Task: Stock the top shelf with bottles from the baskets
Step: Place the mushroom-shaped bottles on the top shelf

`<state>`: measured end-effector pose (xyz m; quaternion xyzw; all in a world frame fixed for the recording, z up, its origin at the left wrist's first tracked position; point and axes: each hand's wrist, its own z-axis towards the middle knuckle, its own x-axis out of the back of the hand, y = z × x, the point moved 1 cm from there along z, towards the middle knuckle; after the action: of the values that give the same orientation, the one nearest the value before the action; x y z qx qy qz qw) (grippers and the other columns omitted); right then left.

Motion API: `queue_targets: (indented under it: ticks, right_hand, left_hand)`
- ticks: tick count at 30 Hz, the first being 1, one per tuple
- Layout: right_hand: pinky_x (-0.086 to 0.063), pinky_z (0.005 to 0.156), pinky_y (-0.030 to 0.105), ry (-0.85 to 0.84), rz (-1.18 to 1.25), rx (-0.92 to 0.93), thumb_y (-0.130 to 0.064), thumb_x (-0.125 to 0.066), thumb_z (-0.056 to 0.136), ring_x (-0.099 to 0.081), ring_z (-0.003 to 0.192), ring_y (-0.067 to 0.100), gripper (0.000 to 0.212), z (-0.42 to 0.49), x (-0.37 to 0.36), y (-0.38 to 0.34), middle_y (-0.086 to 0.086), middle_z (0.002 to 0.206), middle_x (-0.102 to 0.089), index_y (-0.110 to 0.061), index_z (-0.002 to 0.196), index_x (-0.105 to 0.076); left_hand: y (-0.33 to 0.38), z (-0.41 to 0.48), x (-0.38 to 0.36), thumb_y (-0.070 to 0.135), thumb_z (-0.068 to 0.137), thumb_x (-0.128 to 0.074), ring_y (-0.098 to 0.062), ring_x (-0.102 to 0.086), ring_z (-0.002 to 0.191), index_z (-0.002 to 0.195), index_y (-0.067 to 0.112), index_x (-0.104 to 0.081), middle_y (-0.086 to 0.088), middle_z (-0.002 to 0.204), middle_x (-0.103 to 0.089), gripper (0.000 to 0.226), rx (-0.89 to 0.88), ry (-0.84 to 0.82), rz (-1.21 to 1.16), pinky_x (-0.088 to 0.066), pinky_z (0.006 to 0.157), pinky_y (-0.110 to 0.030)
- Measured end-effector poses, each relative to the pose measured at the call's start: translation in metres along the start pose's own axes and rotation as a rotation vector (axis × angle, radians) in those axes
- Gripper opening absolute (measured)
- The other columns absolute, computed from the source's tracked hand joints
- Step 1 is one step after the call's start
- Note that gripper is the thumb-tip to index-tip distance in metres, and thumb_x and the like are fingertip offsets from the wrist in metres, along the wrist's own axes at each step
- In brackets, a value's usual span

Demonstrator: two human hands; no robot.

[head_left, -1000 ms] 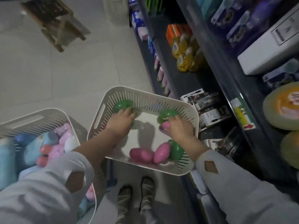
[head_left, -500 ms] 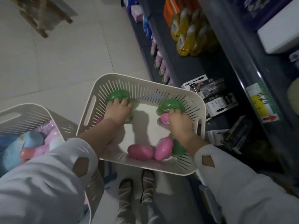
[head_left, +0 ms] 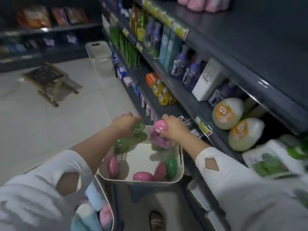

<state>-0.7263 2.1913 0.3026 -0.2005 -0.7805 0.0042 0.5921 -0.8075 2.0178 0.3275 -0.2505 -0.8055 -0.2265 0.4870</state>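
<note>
A white slotted basket (head_left: 180, 157) stands by the shelving with pink bottles (head_left: 142, 176) and a green bottle (head_left: 171, 166) lying in it. My left hand (head_left: 124, 122) grips green bottles (head_left: 139, 130), lifted above the basket's far left. My right hand (head_left: 173, 128) grips a pink bottle (head_left: 159, 127) by its round cap, with another bottle hanging blurred below it. A second basket (head_left: 110, 212) at lower left holds pale blue and pink bottles. The top shelf (head_left: 250, 24) runs dark along the upper right, with pink bottles (head_left: 203, 3) standing at its far end.
Lower shelves at right carry purple and yellow bottles, boxes, a white box (head_left: 206, 80) and round green packs (head_left: 227, 113). A tall white basket (head_left: 100, 57) stands by the shelving farther on. A wooden stool (head_left: 50, 80) sits on the tiled floor at left.
Both hands have risen out of the basket with bottles in them. My view has swung up from the basket toward the shelves.
</note>
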Motion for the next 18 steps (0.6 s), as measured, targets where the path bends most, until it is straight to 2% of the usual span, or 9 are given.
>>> queue_targets:
  ticks: [5, 8, 11, 13, 18]
  right_hand:
    - [-0.043, 0.07, 0.035, 0.184, 0.057, -0.087, -0.035, -0.07, 0.076, -0.058, 0.098, 0.035, 0.05, -0.087, 0.063, -0.012, 0.015, 0.107, -0.055, -0.015, 0.111, -0.04]
    - [-0.048, 0.075, 0.037, 0.282, 0.066, -0.14, -0.039, -0.07, 0.074, -0.058, 0.097, 0.034, 0.051, -0.147, 0.096, -0.019, 0.014, 0.105, -0.056, -0.017, 0.111, -0.043]
    - [-0.047, 0.077, 0.035, 0.388, 0.063, -0.214, -0.038, -0.069, 0.074, -0.056, 0.099, 0.033, 0.051, -0.211, 0.128, -0.02, 0.013, 0.108, -0.055, -0.017, 0.115, -0.046]
    - [-0.046, 0.081, 0.036, 0.458, 0.067, -0.27, -0.038, -0.068, 0.074, -0.056, 0.103, 0.034, 0.056, -0.254, 0.148, -0.016, 0.012, 0.112, -0.056, -0.02, 0.121, -0.045]
    - [-0.047, 0.086, 0.04, 0.67, 0.072, -0.374, -0.044, -0.064, 0.077, -0.055, 0.109, 0.032, 0.057, -0.361, 0.186, 0.009, 0.006, 0.121, -0.056, -0.025, 0.126, -0.04]
  left_hand:
    - [0.032, -0.066, 0.052, 0.015, 0.073, -0.071, -0.031, -0.052, 0.115, 0.139, 0.025, -0.033, -0.01, 0.128, -0.05, 0.077, -0.165, 0.188, -0.118, -0.047, 0.091, -0.037]
    - [0.062, -0.11, 0.079, 0.015, 0.071, -0.073, -0.03, -0.054, 0.112, 0.133, 0.017, -0.036, -0.01, 0.125, -0.055, 0.072, -0.272, 0.288, -0.193, -0.049, 0.087, -0.036]
    - [0.094, -0.149, 0.107, 0.015, 0.073, -0.074, -0.025, -0.054, 0.103, 0.129, 0.015, -0.045, -0.011, 0.12, -0.058, 0.063, -0.356, 0.311, -0.286, -0.043, 0.078, -0.028]
    - [0.119, -0.172, 0.123, 0.013, 0.072, -0.075, -0.021, -0.053, 0.096, 0.127, 0.015, -0.049, -0.01, 0.118, -0.059, 0.061, -0.435, 0.319, -0.351, -0.043, 0.077, -0.027]
    - [0.2, -0.223, 0.153, 0.016, 0.071, -0.076, -0.024, -0.055, 0.108, 0.127, 0.018, -0.052, -0.008, 0.121, -0.059, 0.061, -0.624, 0.394, -0.409, -0.042, 0.084, -0.025]
